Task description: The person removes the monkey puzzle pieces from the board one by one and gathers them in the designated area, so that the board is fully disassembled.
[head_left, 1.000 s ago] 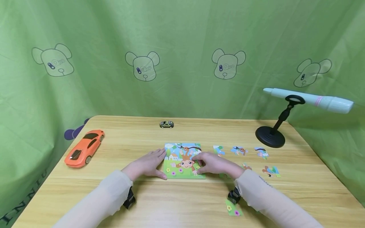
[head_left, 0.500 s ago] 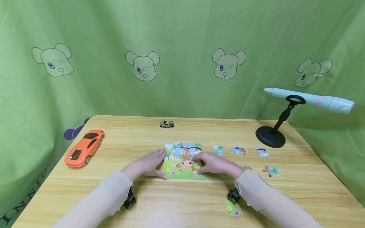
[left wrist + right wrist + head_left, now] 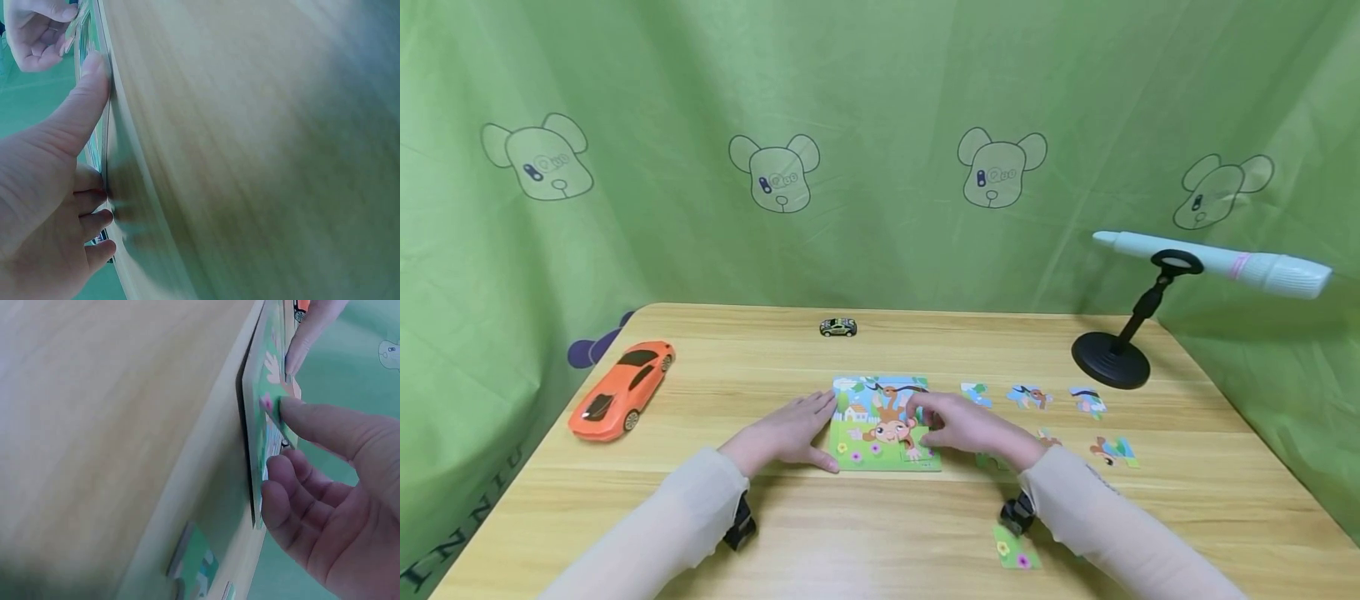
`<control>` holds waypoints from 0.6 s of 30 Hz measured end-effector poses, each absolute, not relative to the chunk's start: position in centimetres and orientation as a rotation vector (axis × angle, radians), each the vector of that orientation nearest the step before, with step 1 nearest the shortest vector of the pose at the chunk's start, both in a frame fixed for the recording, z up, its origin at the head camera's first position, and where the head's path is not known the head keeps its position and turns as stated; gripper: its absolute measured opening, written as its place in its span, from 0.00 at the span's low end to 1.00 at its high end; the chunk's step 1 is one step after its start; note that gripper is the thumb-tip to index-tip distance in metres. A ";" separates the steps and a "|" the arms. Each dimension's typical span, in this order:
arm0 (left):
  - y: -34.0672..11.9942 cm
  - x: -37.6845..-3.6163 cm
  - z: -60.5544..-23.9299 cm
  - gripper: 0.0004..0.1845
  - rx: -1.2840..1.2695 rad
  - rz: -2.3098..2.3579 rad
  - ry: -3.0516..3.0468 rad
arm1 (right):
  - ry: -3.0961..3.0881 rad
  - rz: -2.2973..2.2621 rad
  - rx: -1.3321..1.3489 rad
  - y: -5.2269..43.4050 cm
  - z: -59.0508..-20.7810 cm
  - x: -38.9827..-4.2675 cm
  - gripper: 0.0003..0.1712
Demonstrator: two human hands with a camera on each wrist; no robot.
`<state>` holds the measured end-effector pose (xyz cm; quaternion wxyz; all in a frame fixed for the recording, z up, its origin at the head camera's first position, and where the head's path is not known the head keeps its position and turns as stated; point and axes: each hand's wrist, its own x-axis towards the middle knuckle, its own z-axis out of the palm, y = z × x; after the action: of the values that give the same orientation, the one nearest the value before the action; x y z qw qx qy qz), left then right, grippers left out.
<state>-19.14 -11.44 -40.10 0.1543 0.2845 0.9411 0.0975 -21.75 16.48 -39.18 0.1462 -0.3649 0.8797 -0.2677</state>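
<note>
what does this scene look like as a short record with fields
left hand: left hand rests flat against the left edge of the puzzle board
right hand: right hand pinches a piece at the board's right side
loose pieces: several puzzle pieces to the right, one near the front edge
toys: orange car left, small car behind the board
other: pen on a stand, far right
surface: wooden table
</note>
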 end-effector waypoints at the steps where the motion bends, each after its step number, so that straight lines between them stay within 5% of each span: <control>1: -11.4 -19.1 -40.0 0.54 0.814 0.285 2.696 | 2.524 -0.792 -1.046 16.6 -39.1 -21.7 0.13; 18: -11.5 -19.0 -40.1 0.54 0.822 0.290 2.688 | 2.409 -1.014 -0.945 17.5 -39.2 -22.0 0.11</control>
<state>-19.03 -11.51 -40.09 0.1571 0.2872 0.9395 0.1013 -21.99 17.49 -39.16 0.1802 -0.3344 0.8527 -0.3587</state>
